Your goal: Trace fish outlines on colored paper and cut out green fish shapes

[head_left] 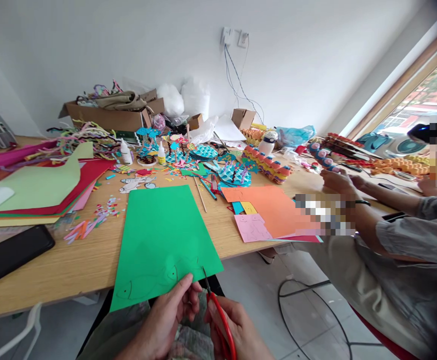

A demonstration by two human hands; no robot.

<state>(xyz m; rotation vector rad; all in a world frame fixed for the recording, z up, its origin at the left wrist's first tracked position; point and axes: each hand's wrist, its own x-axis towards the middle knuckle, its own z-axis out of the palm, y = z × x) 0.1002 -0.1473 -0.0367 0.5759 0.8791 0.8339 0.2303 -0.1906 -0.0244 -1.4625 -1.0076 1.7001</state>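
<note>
Green paper sheet (158, 235) is being pinched by the left hand (168, 320); the right hand (237, 325) is gripping red-handled scissors (220, 315) at its edge.

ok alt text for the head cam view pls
A person's left hand holds the near edge of a green paper sheet with fish outlines drawn on it, while the right hand brings red-handled scissors to that edge. Behind lies a wooden table strewn with coloured paper crafts; a second person sits at right.
</note>
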